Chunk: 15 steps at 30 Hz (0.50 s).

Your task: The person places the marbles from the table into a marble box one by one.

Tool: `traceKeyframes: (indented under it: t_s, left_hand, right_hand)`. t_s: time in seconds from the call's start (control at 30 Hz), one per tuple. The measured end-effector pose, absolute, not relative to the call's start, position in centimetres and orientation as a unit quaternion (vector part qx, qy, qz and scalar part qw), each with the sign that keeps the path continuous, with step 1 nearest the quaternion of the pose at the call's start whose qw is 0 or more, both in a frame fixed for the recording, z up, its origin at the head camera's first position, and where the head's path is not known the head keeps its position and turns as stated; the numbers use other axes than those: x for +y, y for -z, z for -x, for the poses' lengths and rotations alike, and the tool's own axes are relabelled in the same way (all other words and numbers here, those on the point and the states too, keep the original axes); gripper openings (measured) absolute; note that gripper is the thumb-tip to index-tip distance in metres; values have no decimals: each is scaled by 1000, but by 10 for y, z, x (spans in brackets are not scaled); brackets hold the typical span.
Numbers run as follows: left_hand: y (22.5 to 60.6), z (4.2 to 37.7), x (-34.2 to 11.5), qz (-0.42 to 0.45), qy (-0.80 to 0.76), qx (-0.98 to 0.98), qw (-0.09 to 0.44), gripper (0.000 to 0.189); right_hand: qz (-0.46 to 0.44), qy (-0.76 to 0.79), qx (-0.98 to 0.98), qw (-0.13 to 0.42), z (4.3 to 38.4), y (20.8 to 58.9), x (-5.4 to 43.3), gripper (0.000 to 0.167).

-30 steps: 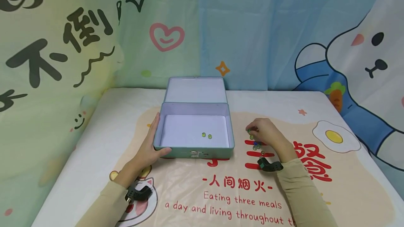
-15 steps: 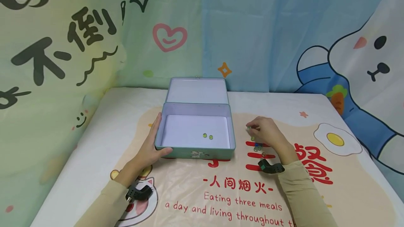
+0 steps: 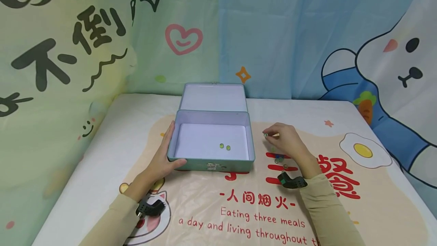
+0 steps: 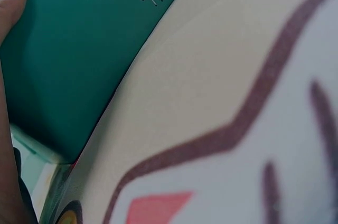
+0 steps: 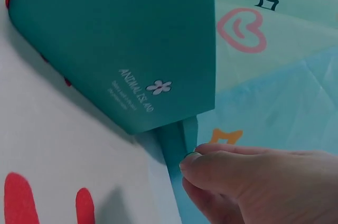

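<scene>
A green tin box [image 3: 211,165] stands with its lid [image 3: 213,97] tipped back. Two green-yellow marbles [image 3: 228,147] lie on its pale floor. My left hand [image 3: 163,153] holds the box at its left side, thumb at the front left corner; the left wrist view shows part of this hand beside the green wall [image 4: 68,65]. Right of the box, my right hand [image 3: 286,138] pinches a small greenish marble [image 3: 265,135] between thumb and fingertips. In the right wrist view the marble is mostly hidden by the fingertips, which overlap the back of the box.
Several more marbles [image 3: 279,158], some blue and some clear, lie on the printed tablecloth [image 3: 266,234] below my right hand. Behind the table hangs a patterned cloth [image 3: 256,29]. A black wrist strap [image 3: 292,180] sits on my right wrist, another [image 3: 150,208] on the left.
My right hand has lifted away from the marbles and moved slightly left toward the box, carrying the pinched marble. My left hand stays on the box, which has not moved.
</scene>
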<state>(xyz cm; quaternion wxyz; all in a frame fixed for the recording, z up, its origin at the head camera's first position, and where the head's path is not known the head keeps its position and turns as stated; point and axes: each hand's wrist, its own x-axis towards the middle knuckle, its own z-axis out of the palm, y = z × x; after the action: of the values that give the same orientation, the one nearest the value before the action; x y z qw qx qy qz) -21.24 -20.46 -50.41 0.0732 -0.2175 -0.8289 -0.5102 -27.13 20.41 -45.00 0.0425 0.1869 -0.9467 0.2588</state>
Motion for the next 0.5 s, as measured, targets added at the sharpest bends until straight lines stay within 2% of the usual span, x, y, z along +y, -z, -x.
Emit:
traceKeyframes:
  t_s: [0.5]
  left_hand:
    - [505, 213, -205, 217, 512, -827, 76, 114]
  right_hand:
    - [-182, -306, -933, 45, 260, 432, 191, 16]
